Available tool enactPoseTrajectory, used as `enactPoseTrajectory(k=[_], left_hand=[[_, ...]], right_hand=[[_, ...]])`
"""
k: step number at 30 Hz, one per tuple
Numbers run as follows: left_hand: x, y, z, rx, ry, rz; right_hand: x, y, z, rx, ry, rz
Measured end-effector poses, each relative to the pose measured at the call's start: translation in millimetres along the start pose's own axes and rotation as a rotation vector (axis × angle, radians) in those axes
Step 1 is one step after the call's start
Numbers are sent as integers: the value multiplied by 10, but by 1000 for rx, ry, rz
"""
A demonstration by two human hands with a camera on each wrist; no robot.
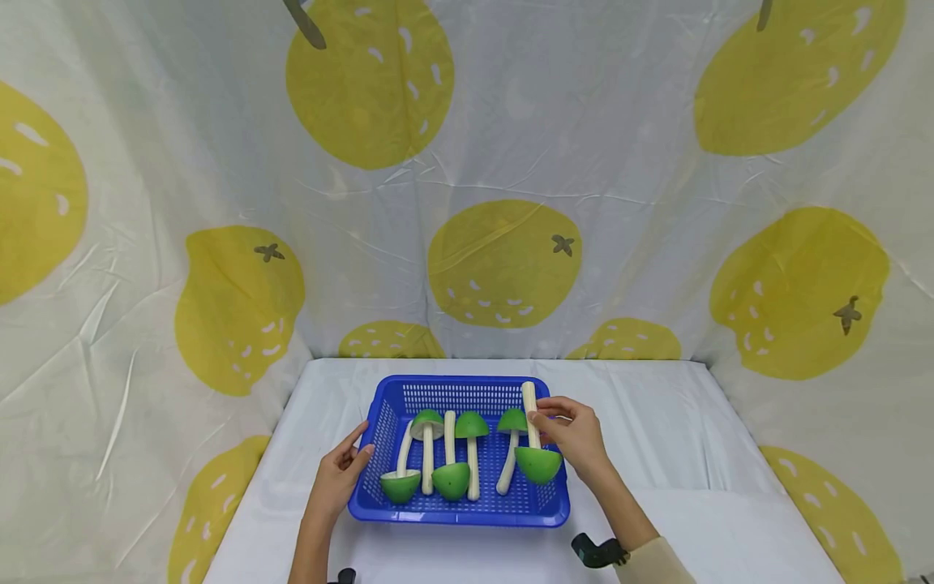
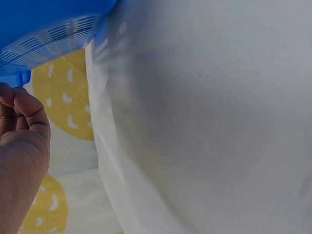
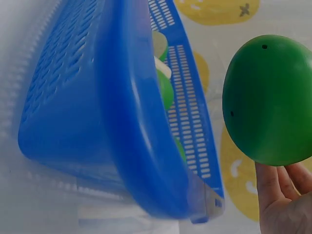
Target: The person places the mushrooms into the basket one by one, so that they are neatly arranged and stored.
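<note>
A blue plastic basket [image 1: 460, 519] holds several toy mushrooms with green caps and long white stems, such as the mushroom [image 1: 451, 480] near its middle. My right hand [image 1: 576, 434] pinches the stem of another mushroom [image 1: 538, 466] over the basket's right end, its cap hanging down. In the right wrist view that green cap [image 3: 270, 100] hides part of the fingers. My left hand [image 1: 339, 470] grips the basket's left rim, thumb toward the inside. Seen from the left wrist, the curled fingers [image 2: 29, 109] are right at the rim.
The basket stands on a table with a white cloth [image 1: 700, 438]. White curtains with yellow lemon prints [image 1: 503, 264] rise behind and on both sides. A black wrist camera [image 1: 598, 551] is strapped to the right wrist.
</note>
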State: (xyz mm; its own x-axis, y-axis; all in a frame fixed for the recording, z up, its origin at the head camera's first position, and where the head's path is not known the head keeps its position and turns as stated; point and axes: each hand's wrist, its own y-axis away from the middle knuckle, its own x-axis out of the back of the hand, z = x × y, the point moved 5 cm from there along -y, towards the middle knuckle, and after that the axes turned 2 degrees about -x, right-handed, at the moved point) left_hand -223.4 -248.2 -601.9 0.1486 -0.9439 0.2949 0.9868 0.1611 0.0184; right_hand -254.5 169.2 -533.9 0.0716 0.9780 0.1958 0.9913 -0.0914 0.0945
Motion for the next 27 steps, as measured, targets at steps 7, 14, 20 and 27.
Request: enactPoseTrajectory(k=[7,14,20,27], left_hand=[[-5,2,-17,-3,-4,1],[-2,14,50,14,-15,-4],[7,-1,0,-13,-9,-3],[0,4,1,-13,9,-2]], right_hand=[[-156,-14,10,9,13,-42],[-290,-23,23,15,18,-76],[-473,-23,69,16,-6,-102],[-630,-30,126,14,19,-117]])
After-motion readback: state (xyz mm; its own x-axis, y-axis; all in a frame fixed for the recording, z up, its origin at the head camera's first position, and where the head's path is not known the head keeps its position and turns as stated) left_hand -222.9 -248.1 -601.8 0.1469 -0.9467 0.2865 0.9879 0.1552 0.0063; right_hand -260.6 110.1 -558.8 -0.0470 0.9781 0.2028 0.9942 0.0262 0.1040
